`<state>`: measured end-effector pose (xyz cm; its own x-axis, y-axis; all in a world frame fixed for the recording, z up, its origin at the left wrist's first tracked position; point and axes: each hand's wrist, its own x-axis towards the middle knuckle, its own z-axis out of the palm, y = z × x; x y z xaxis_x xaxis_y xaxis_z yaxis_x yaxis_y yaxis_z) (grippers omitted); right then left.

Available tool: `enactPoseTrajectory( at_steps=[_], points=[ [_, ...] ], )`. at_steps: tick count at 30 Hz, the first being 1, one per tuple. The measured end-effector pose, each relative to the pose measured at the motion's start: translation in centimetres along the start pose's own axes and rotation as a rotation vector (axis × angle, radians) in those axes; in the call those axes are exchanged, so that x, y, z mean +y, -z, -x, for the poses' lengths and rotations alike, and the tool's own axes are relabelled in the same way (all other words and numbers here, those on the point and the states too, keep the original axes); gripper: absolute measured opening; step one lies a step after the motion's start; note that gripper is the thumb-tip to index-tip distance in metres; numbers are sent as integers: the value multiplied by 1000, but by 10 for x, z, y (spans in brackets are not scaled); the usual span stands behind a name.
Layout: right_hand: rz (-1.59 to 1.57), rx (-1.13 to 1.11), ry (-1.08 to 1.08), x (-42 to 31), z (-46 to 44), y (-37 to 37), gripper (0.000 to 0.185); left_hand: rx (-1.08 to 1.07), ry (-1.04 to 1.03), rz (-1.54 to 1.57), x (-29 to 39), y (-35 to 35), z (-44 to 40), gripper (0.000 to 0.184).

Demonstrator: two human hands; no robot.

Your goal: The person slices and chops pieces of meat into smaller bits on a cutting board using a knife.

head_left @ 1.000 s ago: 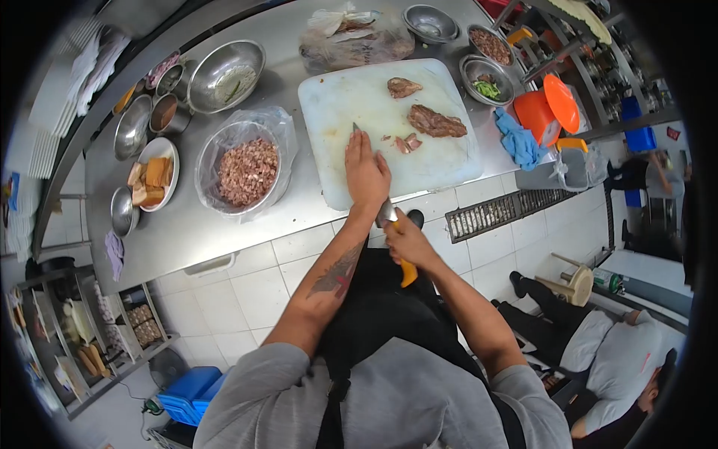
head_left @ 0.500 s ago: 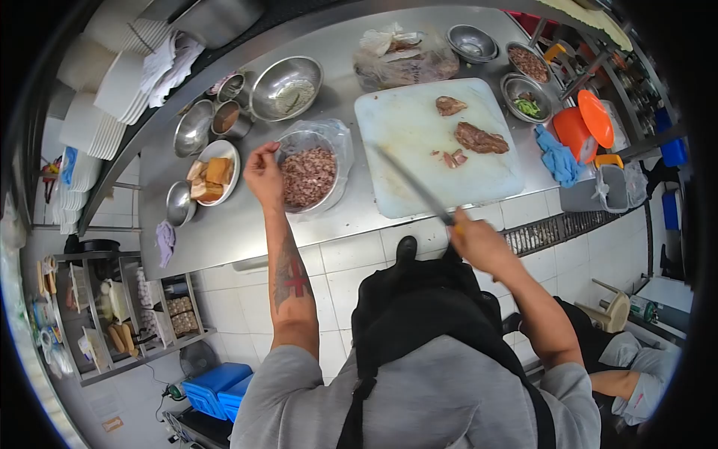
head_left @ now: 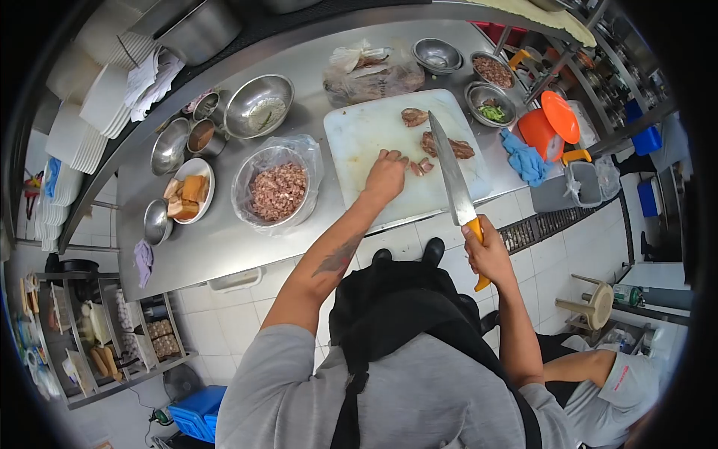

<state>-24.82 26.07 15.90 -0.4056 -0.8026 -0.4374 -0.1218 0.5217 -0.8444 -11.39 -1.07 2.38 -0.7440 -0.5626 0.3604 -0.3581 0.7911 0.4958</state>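
My right hand (head_left: 490,251) is closed around the yellow handle of a large kitchen knife (head_left: 453,173). Its blade slants up over the white cutting board (head_left: 359,142), passing in front of a browned piece of meat (head_left: 458,149). My left hand (head_left: 386,176) is over the board, fingers bent and slightly apart, just left of some small cut meat pieces (head_left: 422,167). Whether the fingertips touch them I cannot tell. A smaller chunk of meat (head_left: 414,117) lies farther back. Left of the board, a plastic-lined bowl (head_left: 241,196) holds chopped meat (head_left: 277,192).
A plastic bag (head_left: 374,81) and metal bowls (head_left: 437,56) stand behind the board. A blue cloth (head_left: 526,159) and an orange container (head_left: 540,135) are at right. A white bowl (head_left: 210,178) with brownish blocks sits left. Another person's arm (head_left: 580,368) shows at lower right.
My left hand has moved right, from the rim of the chopped-meat bowl to the board. The knife has swung from pointing left to pointing up across the meat. The view has shifted.
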Motion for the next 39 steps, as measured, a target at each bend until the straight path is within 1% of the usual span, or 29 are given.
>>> enactPoseTrajectory(
  at_steps=[1,5,7,8,10,12,14,15,16,17,18,19,20,22,23,24,26,27,28,30,31,32,33,34,36,37,39],
  points=[
    [12,6,21,1,1,2,31,-111,-17,-47,1,-7,-6,21],
    [1,43,-31,11,6,7,31,-113,22,-6,25,-21,-1,18],
    [-22,47,-28,21,2,11,30,-29,169,-28,48,-13,-3,17],
    [-19,54,-28,22,0,13,30,-27,165,-22,55,-13,-5,17],
    [-23,39,-36,22,-3,15,29,68,176,-46,60,-21,-2,20],
    [13,28,-26,21,-8,21,33,38,152,-13,51,-22,4,21],
    [265,-3,30,10,-10,24,29,9,128,10,35,-16,19,23],
    [358,-34,-10,11,-16,22,32,-38,95,99,28,-8,34,23],
    [358,-37,-6,15,-22,19,32,-87,59,188,18,0,45,22],
    [458,-78,48,22,-28,15,34,-86,59,188,4,10,52,22],
    [559,-122,95,27,-30,12,36,-64,-72,163,-10,18,62,25],
    [569,-122,79,21,-32,6,35,-41,-200,142,-10,24,67,28],
    [575,-124,71,21,-36,3,35,-40,-195,150,-6,24,71,28],
    [645,-55,104,28,-45,-3,33,42,48,55,16,40,68,34],
    [674,-7,130,30,-46,-6,31,32,95,56,20,33,65,37],
    [684,-7,128,30,-45,-4,31,39,98,64,26,25,59,37],
    [723,-40,80,32,-38,-3,30,52,135,22,35,11,45,29],
    [702,-76,32,26,-30,-1,30,36,91,58,26,1,41,24],
    [714,-77,31,26,-24,2,30,43,96,66,19,2,36,24],
    [694,-43,50,28,-13,7,30,-187,-20,10,4,9,36,24],
    [675,-36,21,24,-9,7,30,-186,-12,19,-4,18,39,24],
    [680,-37,16,27,-10,4,30,-217,-95,24,-14,29,41,24],
    [708,-50,72,33,-13,1,31,-249,-183,30,-20,38,43,25],
    [734,-60,128,35,-15,-2,32,-250,-190,37,-20,41,48,25],
    [698,-67,143,33,-15,-19,30,-72,-28,186,-18,46,55,22],
    [712,-54,147,35,-16,-28,30,-89,-35,140,-20,45,55,26],
    [747,-42,179,35,-17,-44,30,-114,-3,159,-20,40,51,22]
  ],
)
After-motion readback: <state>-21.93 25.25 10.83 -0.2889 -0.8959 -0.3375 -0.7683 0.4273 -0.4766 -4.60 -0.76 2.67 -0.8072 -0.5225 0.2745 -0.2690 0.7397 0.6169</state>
